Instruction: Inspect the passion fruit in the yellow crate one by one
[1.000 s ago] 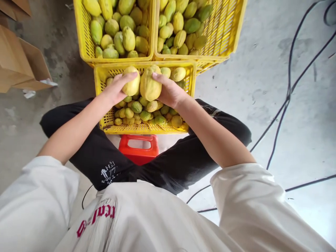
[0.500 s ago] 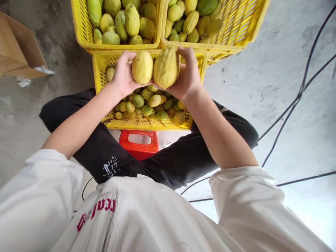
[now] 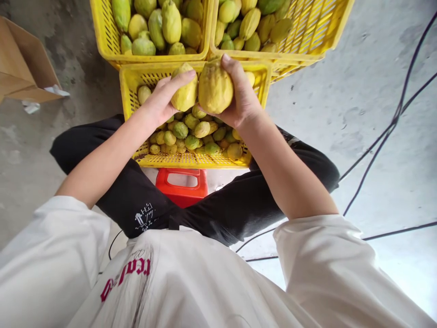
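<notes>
My left hand [image 3: 160, 100] is closed around a yellow fruit [image 3: 185, 93], fingers laid over its top. Beside it my right hand [image 3: 243, 98] grips a larger ribbed yellow fruit [image 3: 215, 89]. The two fruits touch each other above the near yellow crate [image 3: 191, 159], which holds several small green and yellow fruits [image 3: 193, 136]. Both hands hover over the far half of that crate.
Two more yellow crates [image 3: 102, 41] [image 3: 324, 32] full of larger fruits stand behind the near one. A red stool [image 3: 181, 187] sits between my legs. A cardboard box [image 3: 23, 73] lies at the left. Black cables [image 3: 378, 141] run across the concrete floor at the right.
Both hands lifted the fruits from the near crate and toward the far crates. Since half a second ago the fruits have turned in my grip, with my left fingers now over the top.
</notes>
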A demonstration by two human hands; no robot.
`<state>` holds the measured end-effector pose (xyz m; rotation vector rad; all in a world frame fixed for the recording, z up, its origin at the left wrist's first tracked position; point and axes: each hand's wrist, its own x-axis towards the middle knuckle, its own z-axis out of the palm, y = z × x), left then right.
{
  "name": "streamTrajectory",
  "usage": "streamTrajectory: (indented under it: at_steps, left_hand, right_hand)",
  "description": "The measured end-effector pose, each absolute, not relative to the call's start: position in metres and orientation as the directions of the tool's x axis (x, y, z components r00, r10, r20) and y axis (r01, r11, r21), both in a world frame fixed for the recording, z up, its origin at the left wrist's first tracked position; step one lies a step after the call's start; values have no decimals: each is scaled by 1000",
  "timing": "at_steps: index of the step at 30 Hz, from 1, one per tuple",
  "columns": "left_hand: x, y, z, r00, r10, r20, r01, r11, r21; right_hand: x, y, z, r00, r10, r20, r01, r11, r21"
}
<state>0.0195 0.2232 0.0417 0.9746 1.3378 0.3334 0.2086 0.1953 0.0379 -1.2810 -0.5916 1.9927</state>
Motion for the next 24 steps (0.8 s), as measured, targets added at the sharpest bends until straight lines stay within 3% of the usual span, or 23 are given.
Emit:
streamTrajectory:
  at_steps: [5,11,17,24]
  left_hand:
    - [30,218,48,208,678,-705,80,707,703]
    - [36,221,57,183,633,-752,-304,764,569]
    - [36,222,51,165,641,-749,-376,743,553]
    - [28,220,43,103,698,-709,-390,684,617]
  right_hand:
    - [214,200,17,-363,649,-669,-402,-757,-516]
    - [207,205,4,-98,654,-750,-498,-685,-532]
    - [202,210,0,-114,605,-788,-553,-697,-456]
    - [198,201,26,-254,627,-737,-471,-745,-472]
